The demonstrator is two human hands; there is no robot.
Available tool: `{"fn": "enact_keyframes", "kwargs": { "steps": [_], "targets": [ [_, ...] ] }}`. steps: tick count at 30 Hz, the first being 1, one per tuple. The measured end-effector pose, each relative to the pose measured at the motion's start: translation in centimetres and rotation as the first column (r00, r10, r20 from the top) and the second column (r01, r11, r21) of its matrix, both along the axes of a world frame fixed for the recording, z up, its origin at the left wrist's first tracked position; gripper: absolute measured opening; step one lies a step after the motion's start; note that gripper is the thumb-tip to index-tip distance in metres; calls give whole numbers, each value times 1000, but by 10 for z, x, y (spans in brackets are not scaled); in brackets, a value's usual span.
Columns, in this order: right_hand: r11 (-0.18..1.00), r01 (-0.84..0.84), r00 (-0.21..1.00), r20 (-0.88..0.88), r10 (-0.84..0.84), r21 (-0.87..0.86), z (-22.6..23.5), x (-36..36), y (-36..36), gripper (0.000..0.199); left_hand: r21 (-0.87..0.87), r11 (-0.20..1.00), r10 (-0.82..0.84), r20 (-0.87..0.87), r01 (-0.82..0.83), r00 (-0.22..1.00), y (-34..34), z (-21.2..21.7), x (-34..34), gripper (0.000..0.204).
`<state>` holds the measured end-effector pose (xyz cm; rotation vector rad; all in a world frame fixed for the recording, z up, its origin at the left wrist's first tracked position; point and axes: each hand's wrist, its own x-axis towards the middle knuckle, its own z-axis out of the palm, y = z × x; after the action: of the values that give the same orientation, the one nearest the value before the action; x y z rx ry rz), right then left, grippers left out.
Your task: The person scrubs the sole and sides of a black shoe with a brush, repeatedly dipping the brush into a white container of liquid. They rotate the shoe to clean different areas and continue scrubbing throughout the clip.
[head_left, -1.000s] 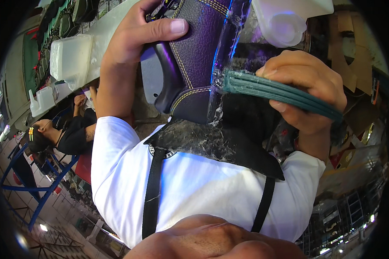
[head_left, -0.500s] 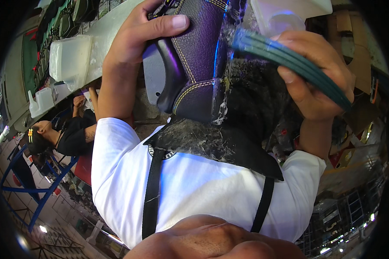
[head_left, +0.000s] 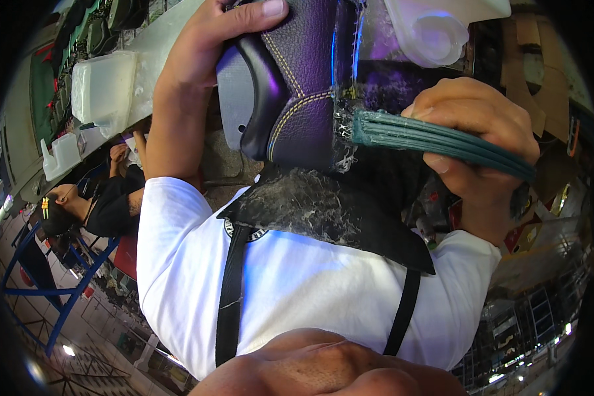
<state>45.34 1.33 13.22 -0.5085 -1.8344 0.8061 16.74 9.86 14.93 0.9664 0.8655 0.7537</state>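
A black leather shoe upper (head_left: pixel 303 72) with yellowish stitching lies on its side at the top middle. My left hand (head_left: pixel 211 33) is closed round it, thumb pressed on the leather; the other fingers are partly hidden. A grey plate (head_left: pixel 232 99) projects beside the black padded collar. Whitish, stringy residue runs along the upper's right edge. My right hand (head_left: pixel 482 125) grips a curved bundle of green strips (head_left: pixel 409 131) between thumb and fingers. The bundle's frayed-looking left end touches that edge near the bottom.
A black apron (head_left: pixel 297 204) covered in pale strands hangs on my chest. Translucent plastic containers stand at the left (head_left: pixel 102 92) and upper right (head_left: pixel 435 33). A seated person in black (head_left: pixel 112 204) works at the left, near a blue metal frame (head_left: pixel 46 290).
My right hand has moved the green bundle's end down along the upper's edge, and the bundle now lies flatter. The upper has shifted slightly upward with my left hand.
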Motion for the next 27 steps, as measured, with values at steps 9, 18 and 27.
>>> {"fn": "enact_keyframes", "kwargs": {
  "steps": [9, 18, 27],
  "targets": [
    [995, -94, 957, 271, 100, -34, 35, 23, 14, 33, -122, 991, 62, 21, -59, 998, 1, -5, 8, 80],
    [981, -169, 822, 534, 195, -98, 91, 38, 31, 34, -420, 888, 201, -11, -187, 980, 9, -21, -7, 57],
    [980, -175, 801, 566, 197, -93, 110, 54, 42, 29, -509, 860, 136, 289, 32, 948, 11, -35, -10, 32]
  ]
}}
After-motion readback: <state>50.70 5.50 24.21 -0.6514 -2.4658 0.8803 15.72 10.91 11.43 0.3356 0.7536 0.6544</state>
